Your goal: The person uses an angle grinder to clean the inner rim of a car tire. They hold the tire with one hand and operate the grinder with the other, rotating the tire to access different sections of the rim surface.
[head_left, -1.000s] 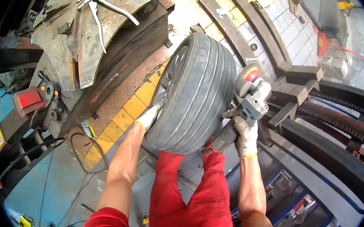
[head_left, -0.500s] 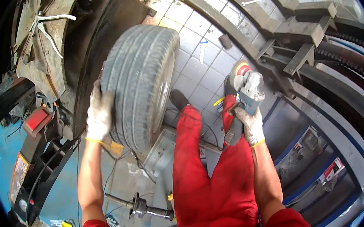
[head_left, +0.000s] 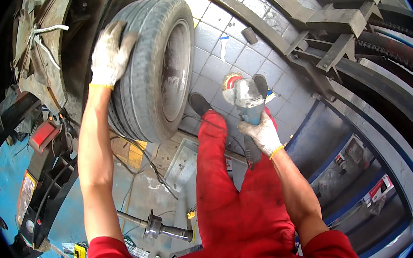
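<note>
A worn car tyre [head_left: 137, 71] on a metal wheel rim [head_left: 176, 70] stands upright, left of my legs. My left hand [head_left: 109, 58], in a whitish work glove, lies against the tread at its left side, fingers spread. In my gloved right hand [head_left: 261, 134] is an angle grinder [head_left: 250, 102], held by its body above my knee. The grinder carries a round red and tan disc [head_left: 231, 82], which points toward the wheel but stays apart from it. I cannot tell whether the disc is spinning.
A worn machine with a bent metal plate [head_left: 49, 47] and a red block [head_left: 43, 135] stands close at left. A metal shaft with a flange [head_left: 170, 231] lies below the wheel, near loose cables [head_left: 156, 171]. Heavy steel beams [head_left: 336, 22] fill the upper right, above a blue-framed shelf [head_left: 342, 173].
The wheel has tilted, showing more of its rim, and sits farther up in view. My left hand has moved up along the tread. The grinder has come left, closer to the wheel.
</note>
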`<state>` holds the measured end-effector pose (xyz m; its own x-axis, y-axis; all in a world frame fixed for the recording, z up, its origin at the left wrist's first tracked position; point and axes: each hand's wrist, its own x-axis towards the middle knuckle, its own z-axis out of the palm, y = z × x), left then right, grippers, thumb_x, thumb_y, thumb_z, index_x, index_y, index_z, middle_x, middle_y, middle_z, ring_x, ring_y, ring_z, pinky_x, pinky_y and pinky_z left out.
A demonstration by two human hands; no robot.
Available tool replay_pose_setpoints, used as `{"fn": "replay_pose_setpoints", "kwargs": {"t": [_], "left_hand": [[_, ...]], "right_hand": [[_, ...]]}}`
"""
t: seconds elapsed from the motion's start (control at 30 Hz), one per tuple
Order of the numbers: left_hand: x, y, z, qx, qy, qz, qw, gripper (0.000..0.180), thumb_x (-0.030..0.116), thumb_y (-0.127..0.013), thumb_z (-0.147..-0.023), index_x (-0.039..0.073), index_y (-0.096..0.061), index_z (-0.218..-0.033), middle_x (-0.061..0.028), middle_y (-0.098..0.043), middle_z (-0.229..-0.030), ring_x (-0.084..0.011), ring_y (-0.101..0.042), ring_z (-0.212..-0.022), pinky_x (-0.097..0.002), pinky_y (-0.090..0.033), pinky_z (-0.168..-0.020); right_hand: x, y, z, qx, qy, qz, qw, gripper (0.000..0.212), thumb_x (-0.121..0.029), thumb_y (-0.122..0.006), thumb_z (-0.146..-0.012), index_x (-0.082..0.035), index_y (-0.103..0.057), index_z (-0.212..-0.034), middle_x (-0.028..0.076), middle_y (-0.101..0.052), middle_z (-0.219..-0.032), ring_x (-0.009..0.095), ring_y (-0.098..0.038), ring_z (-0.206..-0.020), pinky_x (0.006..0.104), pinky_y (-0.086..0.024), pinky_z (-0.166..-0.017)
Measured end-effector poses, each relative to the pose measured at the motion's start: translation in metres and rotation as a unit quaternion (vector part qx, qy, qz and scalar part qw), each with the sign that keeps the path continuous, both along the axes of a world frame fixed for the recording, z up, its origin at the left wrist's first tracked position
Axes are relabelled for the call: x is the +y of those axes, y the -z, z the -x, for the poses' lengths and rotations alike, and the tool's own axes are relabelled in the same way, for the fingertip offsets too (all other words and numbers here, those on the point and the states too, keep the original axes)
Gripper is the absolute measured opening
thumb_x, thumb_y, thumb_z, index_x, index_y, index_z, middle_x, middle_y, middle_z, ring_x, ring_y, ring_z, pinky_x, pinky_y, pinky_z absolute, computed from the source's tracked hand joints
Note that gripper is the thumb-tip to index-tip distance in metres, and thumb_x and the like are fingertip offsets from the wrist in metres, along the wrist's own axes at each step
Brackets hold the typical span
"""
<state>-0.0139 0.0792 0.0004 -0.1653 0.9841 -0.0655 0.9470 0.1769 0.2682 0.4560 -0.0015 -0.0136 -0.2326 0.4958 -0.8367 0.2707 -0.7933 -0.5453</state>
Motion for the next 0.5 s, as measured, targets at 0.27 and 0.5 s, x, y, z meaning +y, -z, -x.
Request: {"fn": "replay_pose_setpoints", "kwargs": {"t": [0.27, 0.5], "left_hand": [[-0.016, -0.025, -0.124, 0.051, -0.022, -0.065, 0.996, 0.068, 0.039, -0.075, -0.095, -0.003, -0.059, -0.146, -0.0342, -0.054, -0.151, -0.0524, -0.049, -0.142, -0.0582, -0.036, -0.122], [-0.013, -0.016, -0.111, 0.135, 0.046, -0.079, 0.987, 0.064, 0.029, -0.078, -0.092, 0.007, -0.06, -0.149, -0.0268, -0.059, -0.148, -0.0492, -0.053, -0.136, -0.0592, -0.038, -0.119]], "right_hand": [[-0.019, 0.026, -0.016, -0.035, -0.077, 0.004, 0.996, 0.069, -0.03, -0.091, -0.084, -0.001, -0.062, -0.139, 0.013, -0.075, -0.127, 0.025, -0.072, -0.12, 0.0391, -0.055, -0.106], [-0.006, 0.023, -0.011, -0.059, -0.122, 0.022, 0.99, 0.078, -0.046, -0.09, -0.082, -0.001, -0.063, -0.139, 0.017, -0.075, -0.13, 0.031, -0.071, -0.124, 0.0411, -0.053, -0.109]]}}
